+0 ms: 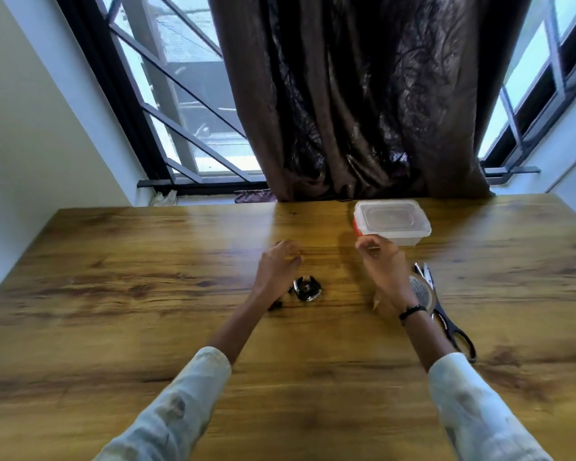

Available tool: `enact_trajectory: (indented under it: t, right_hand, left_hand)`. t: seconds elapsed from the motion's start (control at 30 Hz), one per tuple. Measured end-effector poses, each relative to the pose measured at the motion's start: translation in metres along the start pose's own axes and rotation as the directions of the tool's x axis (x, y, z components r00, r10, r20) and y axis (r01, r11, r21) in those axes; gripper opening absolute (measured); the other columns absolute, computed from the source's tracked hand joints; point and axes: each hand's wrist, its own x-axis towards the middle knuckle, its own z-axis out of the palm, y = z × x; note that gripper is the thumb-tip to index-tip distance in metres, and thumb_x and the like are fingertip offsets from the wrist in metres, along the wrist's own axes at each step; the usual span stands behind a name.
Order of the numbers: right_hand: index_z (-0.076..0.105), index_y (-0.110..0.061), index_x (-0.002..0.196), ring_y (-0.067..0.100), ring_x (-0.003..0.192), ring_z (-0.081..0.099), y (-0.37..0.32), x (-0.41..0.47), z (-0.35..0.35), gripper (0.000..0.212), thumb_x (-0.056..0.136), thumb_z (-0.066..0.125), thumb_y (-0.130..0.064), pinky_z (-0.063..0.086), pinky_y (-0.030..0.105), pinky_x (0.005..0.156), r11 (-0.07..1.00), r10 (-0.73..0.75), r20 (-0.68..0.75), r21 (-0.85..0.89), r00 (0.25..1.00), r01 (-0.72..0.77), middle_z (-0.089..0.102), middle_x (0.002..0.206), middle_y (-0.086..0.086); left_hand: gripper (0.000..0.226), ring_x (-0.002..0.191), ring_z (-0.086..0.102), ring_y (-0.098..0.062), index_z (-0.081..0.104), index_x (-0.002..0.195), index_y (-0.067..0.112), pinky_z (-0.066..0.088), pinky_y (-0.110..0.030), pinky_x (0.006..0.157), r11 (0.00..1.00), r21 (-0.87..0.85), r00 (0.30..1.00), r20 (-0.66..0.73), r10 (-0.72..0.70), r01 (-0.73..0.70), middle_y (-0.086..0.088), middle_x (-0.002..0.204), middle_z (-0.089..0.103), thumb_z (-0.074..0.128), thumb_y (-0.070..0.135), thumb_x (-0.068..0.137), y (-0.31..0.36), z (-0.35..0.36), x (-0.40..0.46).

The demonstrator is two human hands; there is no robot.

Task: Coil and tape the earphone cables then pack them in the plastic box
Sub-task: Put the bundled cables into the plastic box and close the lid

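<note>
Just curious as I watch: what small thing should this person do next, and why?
Probably take the lid off the plastic box. One taped black cable coil already lies on the table, the box looks closed, and the right hand hovers just in front of it, seemingly empty.

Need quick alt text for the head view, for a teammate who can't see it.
Two hands, left and right, hover over a wooden table, neither visibly holding anything. A coiled black earphone cable lies between them, and a lidded plastic box sits beyond the right hand. A tape roll and scissors lie at right.
</note>
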Motion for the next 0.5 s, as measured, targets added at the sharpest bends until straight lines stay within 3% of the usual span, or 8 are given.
enact_trajectory:
  t: [0.03,0.17,0.3,0.4,0.5]
  right_hand:
    - [0.068,-0.006,0.102,0.020,0.093,0.066,0.005,0.007,-0.009,0.013,0.092,0.063,-0.011,0.045,0.020,0.073,1.000,0.023,-0.019,0.001,1.000,-0.023,0.071,0.106,0.009]
    - [0.063,-0.007,0.118,0.024,0.106,0.062,0.034,0.039,-0.041,0.028,0.092,0.064,-0.017,0.042,0.023,0.079,0.987,0.149,-0.041,-0.048,0.988,-0.151,0.066,0.120,0.013]
    - [0.056,-0.004,0.128,0.034,0.119,0.051,0.060,0.066,-0.059,0.039,0.091,0.063,-0.017,0.042,0.036,0.095,0.969,0.204,-0.070,-0.131,0.977,-0.212,0.055,0.131,0.019]
    - [0.054,0.000,0.124,0.038,0.114,0.052,0.075,0.082,-0.069,0.038,0.091,0.062,-0.018,0.043,0.042,0.095,0.950,0.287,-0.077,-0.108,0.955,-0.294,0.056,0.126,0.022]
    - [0.054,-0.003,0.126,0.039,0.110,0.057,0.087,0.093,-0.073,0.039,0.093,0.059,-0.023,0.047,0.049,0.096,0.932,0.357,-0.039,-0.059,0.933,-0.358,0.058,0.126,0.022]
  left_hand:
    - [0.033,0.110,0.060,-0.018,0.060,0.124,0.009,0.045,-0.017,0.084,0.999,-0.045,0.999,0.029,-0.028,0.029,-0.007,0.124,0.062,0.062,0.015,0.091,0.009,0.006,0.007]
    - [0.042,0.121,0.056,-0.019,0.052,0.133,0.009,0.045,-0.034,0.102,0.986,-0.136,0.986,0.148,-0.072,0.093,-0.009,0.134,0.057,0.061,0.019,0.093,0.042,0.038,0.035]
    - [0.053,0.124,0.053,-0.017,0.046,0.139,0.011,0.043,-0.025,0.097,0.977,-0.165,0.973,0.208,-0.096,0.132,-0.007,0.140,0.052,0.064,0.023,0.091,0.060,0.069,0.057]
    - [0.062,0.128,0.049,-0.020,0.036,0.145,0.011,0.041,-0.023,0.094,0.959,-0.203,0.960,0.235,-0.149,0.199,-0.009,0.146,0.045,0.063,0.022,0.091,0.066,0.090,0.072]
    - [0.065,0.121,0.055,-0.025,0.029,0.147,0.010,0.044,-0.017,0.078,0.957,-0.206,0.961,0.228,-0.156,0.204,-0.012,0.143,0.048,0.061,0.018,0.092,0.072,0.106,0.085]
